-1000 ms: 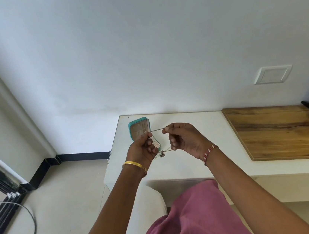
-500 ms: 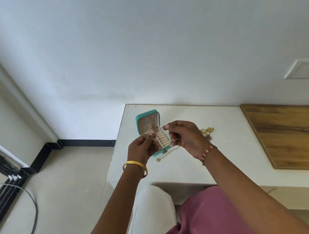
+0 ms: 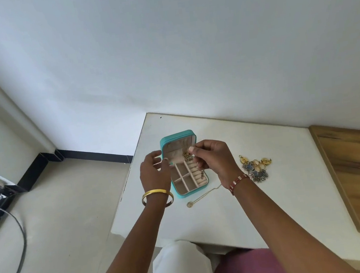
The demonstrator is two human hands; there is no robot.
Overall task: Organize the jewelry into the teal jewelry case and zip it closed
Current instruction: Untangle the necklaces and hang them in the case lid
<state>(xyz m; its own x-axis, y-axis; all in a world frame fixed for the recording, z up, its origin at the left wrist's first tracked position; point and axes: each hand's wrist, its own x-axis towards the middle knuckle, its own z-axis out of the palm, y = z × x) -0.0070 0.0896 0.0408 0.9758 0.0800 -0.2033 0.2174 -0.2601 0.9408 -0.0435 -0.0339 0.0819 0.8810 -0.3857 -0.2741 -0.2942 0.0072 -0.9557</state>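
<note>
1. Your right hand [image 3: 214, 159] pinched a small gold piece [image 3: 186, 156] up by the lid of the teal case [image 3: 176, 138]. A thin bit hung down from it over the case.
2. Your left hand [image 3: 155, 173] was loose and held nothing. It hung just beside the left edge of the case.
3. The case stood open on the white desk [image 3: 229, 216], right under both hands. Its long side ran away from you, with the lid at the far end. Your right hand was the nearer one to the lid.
4. A gold chain [image 3: 201, 197] lay on the desk just in front of the case. A pile of charms [image 3: 255, 168] lay to the right.
5. A moment before, both hands pinched the chain tight between them. Now your left hand had let go.
</note>
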